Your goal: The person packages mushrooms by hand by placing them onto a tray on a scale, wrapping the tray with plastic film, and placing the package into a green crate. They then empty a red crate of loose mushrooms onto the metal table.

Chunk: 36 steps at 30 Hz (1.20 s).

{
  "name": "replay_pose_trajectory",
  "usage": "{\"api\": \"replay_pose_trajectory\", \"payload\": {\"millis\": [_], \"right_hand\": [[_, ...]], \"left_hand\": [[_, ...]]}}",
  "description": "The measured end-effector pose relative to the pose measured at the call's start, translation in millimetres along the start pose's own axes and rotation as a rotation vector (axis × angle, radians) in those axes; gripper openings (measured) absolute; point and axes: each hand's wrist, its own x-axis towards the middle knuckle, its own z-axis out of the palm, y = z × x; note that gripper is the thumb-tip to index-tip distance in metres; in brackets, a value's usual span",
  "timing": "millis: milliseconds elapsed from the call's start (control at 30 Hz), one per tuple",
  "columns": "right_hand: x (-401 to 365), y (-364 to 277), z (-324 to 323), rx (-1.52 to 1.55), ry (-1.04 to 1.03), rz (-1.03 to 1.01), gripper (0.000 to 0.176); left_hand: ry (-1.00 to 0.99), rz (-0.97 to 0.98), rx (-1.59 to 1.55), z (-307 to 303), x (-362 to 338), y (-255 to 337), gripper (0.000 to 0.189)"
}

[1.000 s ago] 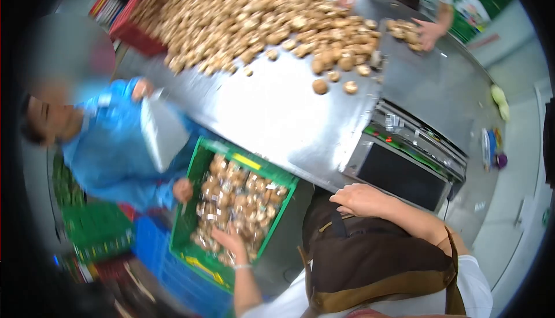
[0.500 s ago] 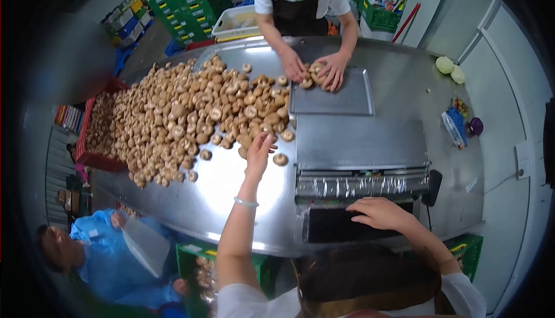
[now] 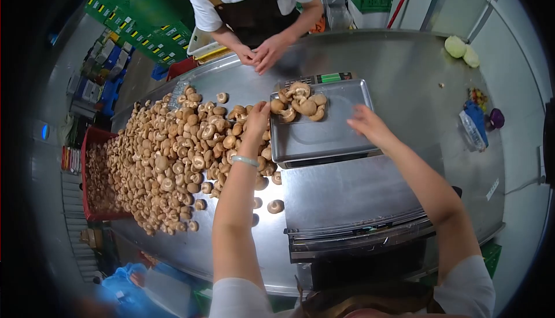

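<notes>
My left hand is at the left rim of a metal tray, its fingers stretched out beside the mushrooms. My right hand is over the tray's right side, fingers extended and nothing in them. A small cluster of brown mushrooms lies in the tray's upper left part. Under the tray is a scale with a green display at its far edge. A large heap of loose mushrooms spreads over the steel table left of my left hand.
Nearer me stands a wrapping machine with a flat metal top. Across the table is a co-worker, hands together. A red crate of mushrooms stands at the left. Cabbages and a blue bag lie far right.
My left hand has moved from the heap's edge to the tray's left side. My right hand has left the wrapping machine for the tray. The co-worker's hands have withdrawn from the tray's mushrooms.
</notes>
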Motion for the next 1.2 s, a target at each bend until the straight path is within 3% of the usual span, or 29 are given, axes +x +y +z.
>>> {"api": "replay_pose_trajectory", "payload": {"millis": [133,167,267,333,433,533,600,667,767,800,867,1033,1167,1200], "right_hand": [[101,16,44,-0.103,0.121,-0.092,0.087],[115,21,52,-0.122,0.133,-0.120,0.090],[122,19,63,-0.287,0.231,-0.157,0.089],[117,27,59,-0.289,0.225,-0.211,0.086],[83,29,43,-0.270,0.221,-0.277,0.083],[10,4,28,-0.247,0.222,-0.288,0.080],[-43,1,18,-0.227,0.211,-0.271,0.079],[-92,17,10,-0.268,0.218,-0.243,0.079],[-157,40,2,-0.275,0.224,-0.129,0.079],[-174,47,0,-0.264,0.219,-0.084,0.079],[-200,64,2,-0.223,0.215,-0.047,0.081],[-215,61,-1,-0.250,0.246,-0.070,0.078],[-221,72,1,-0.361,0.288,-0.206,0.070],[-227,72,-1,-0.372,0.301,-0.228,0.070]], "left_hand": [[0.011,0.133,0.310,17,41,-13,0.058],[-0.037,0.082,0.196,22,26,7,0.055],[0.012,0.170,0.389,35,25,-8,0.060],[0.038,0.222,0.278,41,19,-21,0.059],[0.021,0.208,0.147,50,-24,-14,0.058],[0.051,0.386,0.277,52,-103,20,0.054],[-0.021,0.328,0.188,59,-156,29,0.053],[-0.006,0.418,0.249,75,-203,18,0.053],[-0.169,0.290,0.210,95,-267,10,0.055],[-0.167,0.338,0.222,100,-284,7,0.053],[-0.246,0.262,0.203,101,-309,9,0.055],[-0.209,0.362,0.359,107,-320,5,0.061],[-0.157,0.434,0.400,112,-334,7,0.069],[-0.159,0.372,0.347,105,-339,2,0.070]]}}
